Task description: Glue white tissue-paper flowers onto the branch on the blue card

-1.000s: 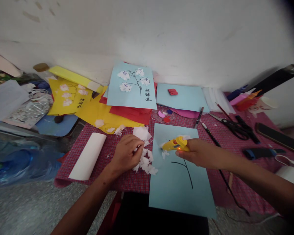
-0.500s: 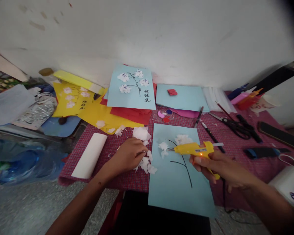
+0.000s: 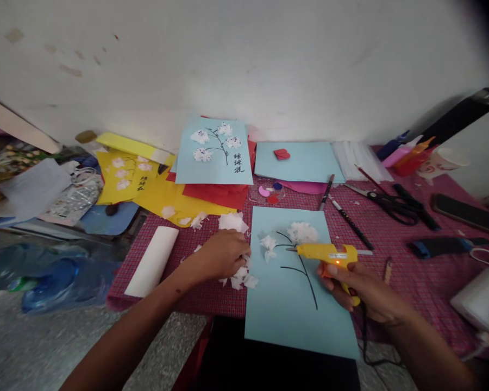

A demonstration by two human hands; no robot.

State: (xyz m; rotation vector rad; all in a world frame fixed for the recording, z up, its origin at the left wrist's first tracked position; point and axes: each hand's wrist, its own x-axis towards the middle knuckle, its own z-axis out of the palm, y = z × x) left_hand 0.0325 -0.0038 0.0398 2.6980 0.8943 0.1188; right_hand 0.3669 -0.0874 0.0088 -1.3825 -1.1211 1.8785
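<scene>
A: What shows on the left?
B: A blue-tinted plastic water bottle [image 3: 67, 279] at the near left and, farther back, a yellow card [image 3: 110, 190] bearing pale blossoms and black characters. Right of these, a folded white paper [image 3: 152, 263] lies on the checked tablecloth [image 3: 228, 304]
A: And in the middle?
B: On the far side, a light-blue flower picture [image 3: 187, 171] with four speckled blossoms lies over red paper [image 3: 215, 194]. Nearer, the left hand [image 3: 226, 252] is down at the torn white paper scraps [image 3: 240, 278], its fingers drawn narrow; I cannot tell whether they hold one
A: Just right of that?
B: The plain light-blue sheet [image 3: 285, 320], near, with a black branched stem [image 3: 309, 282]. A small white tuft [image 3: 268, 244] sits at the left twig's tip, a fuller white blossom [image 3: 303, 232] near the top
A: And farther right?
B: The yellow hot-glue gun [image 3: 321, 252], above the sheet's right half, nozzle pointing left across the stem; whether it touches, I cannot tell. The right hand [image 3: 356, 285] has its fingers wrapped around the grip. Beyond, far right, lie black-handled scissors [image 3: 386, 202]
</scene>
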